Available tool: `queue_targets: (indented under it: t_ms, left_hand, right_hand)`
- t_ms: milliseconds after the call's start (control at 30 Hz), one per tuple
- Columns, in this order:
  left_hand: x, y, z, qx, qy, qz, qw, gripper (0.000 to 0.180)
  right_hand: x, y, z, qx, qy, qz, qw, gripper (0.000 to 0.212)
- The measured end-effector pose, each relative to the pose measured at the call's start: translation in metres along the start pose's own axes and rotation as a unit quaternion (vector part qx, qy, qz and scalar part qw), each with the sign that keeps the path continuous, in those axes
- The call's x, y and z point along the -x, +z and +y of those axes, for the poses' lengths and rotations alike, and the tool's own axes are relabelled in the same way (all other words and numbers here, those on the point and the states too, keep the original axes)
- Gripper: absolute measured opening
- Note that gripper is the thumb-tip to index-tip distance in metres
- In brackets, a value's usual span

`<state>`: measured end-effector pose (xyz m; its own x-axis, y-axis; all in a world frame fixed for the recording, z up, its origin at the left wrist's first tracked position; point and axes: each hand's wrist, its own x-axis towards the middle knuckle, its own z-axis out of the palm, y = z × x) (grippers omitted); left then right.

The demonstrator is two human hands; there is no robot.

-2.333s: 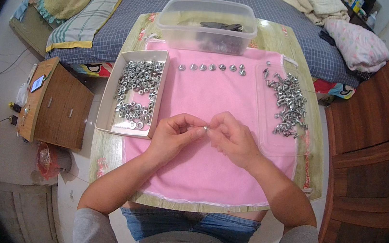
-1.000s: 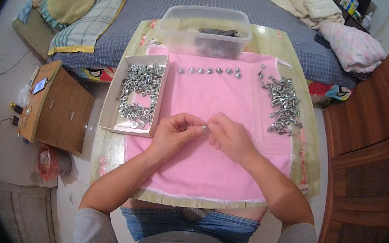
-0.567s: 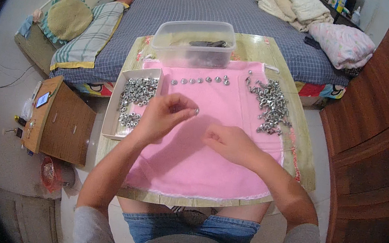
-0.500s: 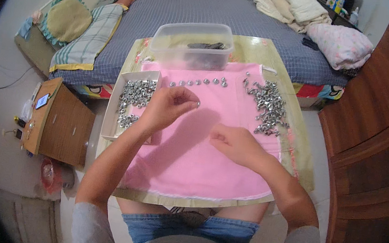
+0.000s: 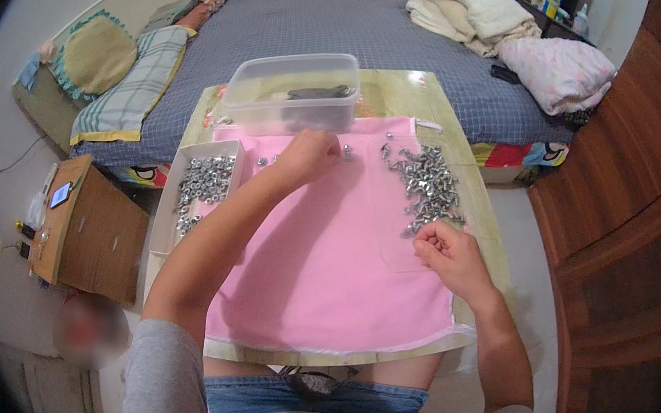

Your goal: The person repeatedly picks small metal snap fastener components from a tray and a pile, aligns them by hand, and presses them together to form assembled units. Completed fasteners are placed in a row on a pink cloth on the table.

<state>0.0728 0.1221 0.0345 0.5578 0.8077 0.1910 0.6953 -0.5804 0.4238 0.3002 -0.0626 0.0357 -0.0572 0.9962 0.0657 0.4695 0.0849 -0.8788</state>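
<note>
My left hand (image 5: 314, 155) reaches over the pink cloth (image 5: 321, 280) to a row of small metal fasteners (image 5: 262, 162), its arm covering part of the row. Its fingers are pinched together beside the row's right end, where small metal pieces (image 5: 346, 151) stand; whether anything is between the fingertips is hidden. By the near edge of a heap of silvery bolts (image 5: 430, 182) is my right hand (image 5: 450, 257), thumb and fingers curled closed. What it grips, if anything, I cannot make out. Left of my left forearm, a white box (image 5: 162, 215) holds many metal nuts (image 5: 206, 179).
A clear plastic tub (image 5: 292, 78) with dark items stands at the table's far side. Behind it is a bed (image 5: 288, 15) with folded bedding (image 5: 474, 14). A wooden cabinet (image 5: 100, 232) stands left, and brown wooden panels (image 5: 627, 210) rise at the right.
My left hand has moved forward to the row; the small metal piece seen at its fingertips no longer shows. My right hand has moved right to the bolt heap. The view has shifted slightly.
</note>
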Motion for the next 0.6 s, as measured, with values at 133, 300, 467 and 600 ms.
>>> queue_targets:
  t_ms: [133, 300, 467, 600]
  left_hand:
    - [-0.004, 0.007, 0.000, -0.034, 0.017, -0.007, 0.999, 0.014]
    - [0.004, 0.007, -0.004, -0.036, 0.039, 0.045, 0.998, 0.015]
    - [0.037, -0.015, -0.004, -0.019, 0.057, 0.060, 0.996, 0.016]
    - [0.072, -0.034, -0.002, -0.023, 0.000, 0.000, 1.000, 0.016]
  right_hand:
    - [0.004, -0.010, 0.007, -0.009, 0.001, 0.018, 1.000, 0.010]
    - [0.002, -0.020, 0.014, -0.030, 0.023, 0.025, 0.999, 0.007]
    - [-0.009, -0.021, 0.008, 0.033, -0.033, 0.044, 0.998, 0.006]
    - [-0.025, -0.015, 0.006, 0.121, -0.076, 0.038, 0.989, 0.007]
